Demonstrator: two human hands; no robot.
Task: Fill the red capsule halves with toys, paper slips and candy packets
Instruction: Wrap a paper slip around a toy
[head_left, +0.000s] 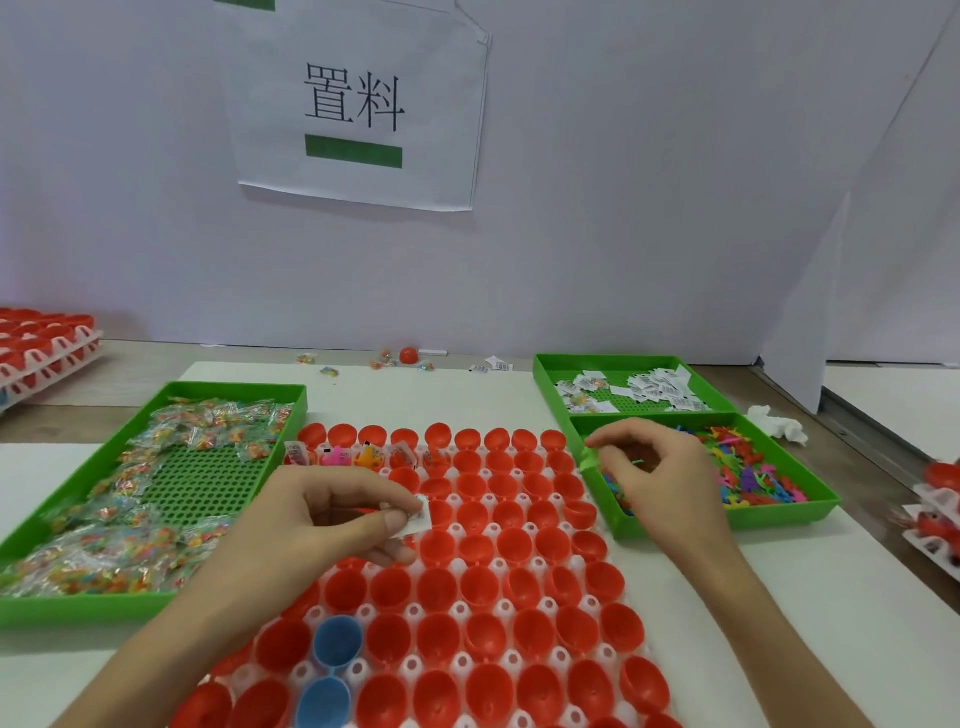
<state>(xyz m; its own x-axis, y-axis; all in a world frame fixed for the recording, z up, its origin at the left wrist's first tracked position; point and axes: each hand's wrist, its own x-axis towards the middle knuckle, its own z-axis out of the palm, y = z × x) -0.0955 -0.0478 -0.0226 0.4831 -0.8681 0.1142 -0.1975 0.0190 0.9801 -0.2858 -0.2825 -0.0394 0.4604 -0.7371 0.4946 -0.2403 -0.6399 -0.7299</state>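
A white holder tray in front of me carries many red capsule halves and two blue ones. A few halves in the far-left row hold toys and packets. My left hand hovers over the tray's left part and pinches a small white paper slip; something red shows under its fingers. My right hand is over the green toy tray, fingers curled around small bright toys, a green piece sticking out at the thumb.
A green tray of candy packets lies to the left. A green tray of paper slips stands behind the toy tray. Stacked capsule trays sit far left and at the right edge. Loose packets and a red capsule lie near the back wall.
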